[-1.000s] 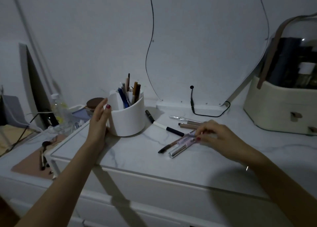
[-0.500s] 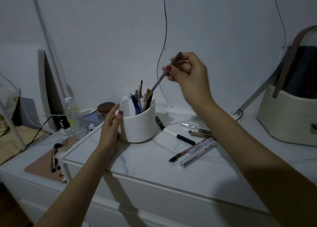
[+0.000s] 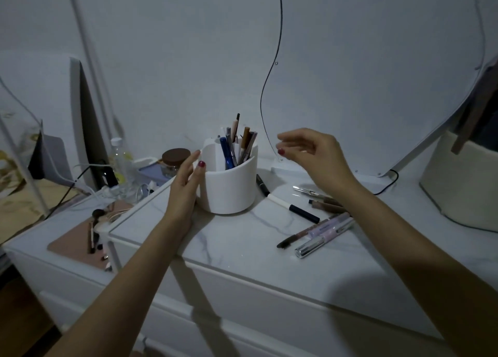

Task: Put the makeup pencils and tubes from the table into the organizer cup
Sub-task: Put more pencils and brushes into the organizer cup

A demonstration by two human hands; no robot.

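Note:
The white organizer cup (image 3: 229, 189) stands on the marble table top (image 3: 242, 238) with several pencils (image 3: 237, 149) upright inside. My left hand (image 3: 186, 184) rests against the cup's left wall, fingers straight. My right hand (image 3: 307, 151) hovers to the right of the cup's rim, fingers relaxed and holding nothing. On the table to the right lie a black-and-white pen (image 3: 285, 203), a brown pencil (image 3: 299, 235), a lilac tube (image 3: 328, 226), a silver tube (image 3: 315, 246), and a brown pencil (image 3: 327, 207) with tweezers (image 3: 307, 192) partly behind my right forearm.
A cream cosmetics case (image 3: 463, 189) stands at the right edge. A mirror (image 3: 377, 73) with a black cable leans on the wall behind. Left of the table are a lower shelf with a pink mat (image 3: 78, 240), brushes, a bottle (image 3: 118, 157) and a brown-lidded jar (image 3: 175, 157).
My right hand picked a pencil from the table, carried it up to the cup and let it go; it is now drawn back to the right, empty. My left hand stayed on the cup.

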